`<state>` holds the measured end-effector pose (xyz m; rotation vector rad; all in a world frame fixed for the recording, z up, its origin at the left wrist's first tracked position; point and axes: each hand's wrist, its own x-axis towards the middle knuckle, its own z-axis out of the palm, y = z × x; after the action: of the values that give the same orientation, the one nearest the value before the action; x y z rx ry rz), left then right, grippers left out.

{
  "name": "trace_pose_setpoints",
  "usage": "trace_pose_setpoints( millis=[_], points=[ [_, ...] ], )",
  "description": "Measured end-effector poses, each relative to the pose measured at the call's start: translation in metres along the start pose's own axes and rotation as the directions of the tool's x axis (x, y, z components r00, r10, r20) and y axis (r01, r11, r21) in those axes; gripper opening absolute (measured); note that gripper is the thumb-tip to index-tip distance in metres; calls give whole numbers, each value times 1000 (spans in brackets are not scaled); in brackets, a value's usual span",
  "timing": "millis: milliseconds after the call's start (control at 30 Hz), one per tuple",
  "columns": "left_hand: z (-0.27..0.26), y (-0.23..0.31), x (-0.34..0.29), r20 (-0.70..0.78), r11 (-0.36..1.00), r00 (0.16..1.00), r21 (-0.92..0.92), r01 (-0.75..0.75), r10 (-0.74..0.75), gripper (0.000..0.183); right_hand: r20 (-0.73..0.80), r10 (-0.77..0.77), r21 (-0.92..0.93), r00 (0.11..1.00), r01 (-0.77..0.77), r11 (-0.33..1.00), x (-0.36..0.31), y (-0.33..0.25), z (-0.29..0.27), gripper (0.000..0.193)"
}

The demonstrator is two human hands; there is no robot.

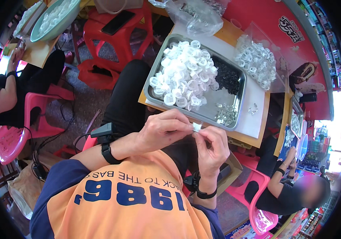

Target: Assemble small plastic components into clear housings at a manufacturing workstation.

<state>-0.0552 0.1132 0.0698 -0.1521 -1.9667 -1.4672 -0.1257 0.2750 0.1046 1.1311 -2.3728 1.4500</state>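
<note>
In front of my body, my left hand [168,126] and my right hand [213,148] meet at the fingertips. Pinched between them is a small white plastic piece [196,127], partly covered by the fingers. Just beyond lies a metal tray [217,102], its near edge close to my hands. A heap of white and translucent round plastic caps [186,73] fills its left side. Small black parts [227,77] lie at the tray's far right, and tiny shiny pieces [226,114] cluster at its near right corner.
A clear container of translucent parts [256,61] stands right of the tray, beside a few loose bits [253,108]. A plastic bag [196,18] lies beyond. A red stool [114,30] holds a phone [118,22]. Other people sit on pink chairs [258,195] at both sides.
</note>
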Motion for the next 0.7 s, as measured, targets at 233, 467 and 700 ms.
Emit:
trace_pose_setpoints(
  millis=[233, 467, 700],
  points=[
    [3, 2, 0, -27, 993, 998, 100, -59, 62, 19, -55, -184, -82, 981, 179, 980, -1, 4, 3, 22],
    [8, 3, -1, -57, 995, 996, 82, -57, 62, 19, -49, -242, -148, 969, 233, 961, 0, 5, 1, 21],
    [3, 2, 3, 11, 992, 993, -46, 119, -118, 22, -45, 89, 103, 995, -84, 991, 1, 4, 7, 26]
  ],
)
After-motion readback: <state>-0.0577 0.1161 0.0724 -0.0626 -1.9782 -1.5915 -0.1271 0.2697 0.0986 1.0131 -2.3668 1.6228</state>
